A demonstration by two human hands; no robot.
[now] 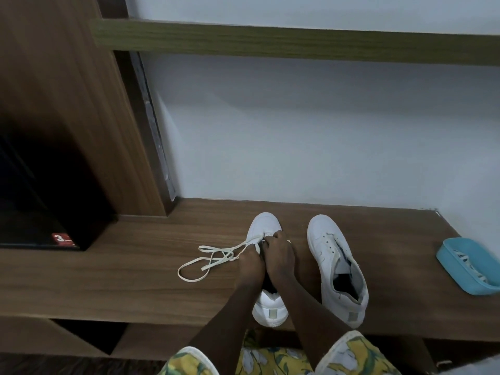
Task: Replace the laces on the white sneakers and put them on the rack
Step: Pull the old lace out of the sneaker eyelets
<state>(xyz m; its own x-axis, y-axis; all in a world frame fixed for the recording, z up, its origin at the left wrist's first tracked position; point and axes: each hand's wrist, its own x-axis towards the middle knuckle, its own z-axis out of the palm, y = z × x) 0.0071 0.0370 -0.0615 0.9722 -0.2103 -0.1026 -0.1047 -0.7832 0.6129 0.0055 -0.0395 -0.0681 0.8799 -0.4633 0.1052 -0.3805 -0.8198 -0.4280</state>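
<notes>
Looked down on a long wooden bench point(130, 288) set against a pale wall, with a tall wooden cabinet point(67, 104) at its left end and a plank shelf point(297, 41) above. Could not pick out the rack with any certainty.

Found both white sneakers standing on the bench, toes to the wall. Placed the left sneaker point(263, 223) under the two hands and the right sneaker point(332, 255) just beside it, eyelets bare, tongue slack. Noted a blue tray point(457, 253) well apart at the right, holding pale strips too blurred to name.

Saw the right hand point(280, 253) curled over the left sneaker's upper at the eyelet rows, fingertips hidden against the shoe. Saw the left hand point(250, 263) closed narrowly, pinching the lace close to the shoe.

Traced the cream lace point(226, 255) from the front eyelets leftward into loose, crossed loops lying flat on the bench.

Judged the sneaker light, firm in the sole, soft and collapsible at collar and tongue, so best steadied by the sidewall or heel. Judged the lace limp, flat and quick to twist or snag, so best taken at its stiff tip for threading, loops kept uncrossed.
</notes>
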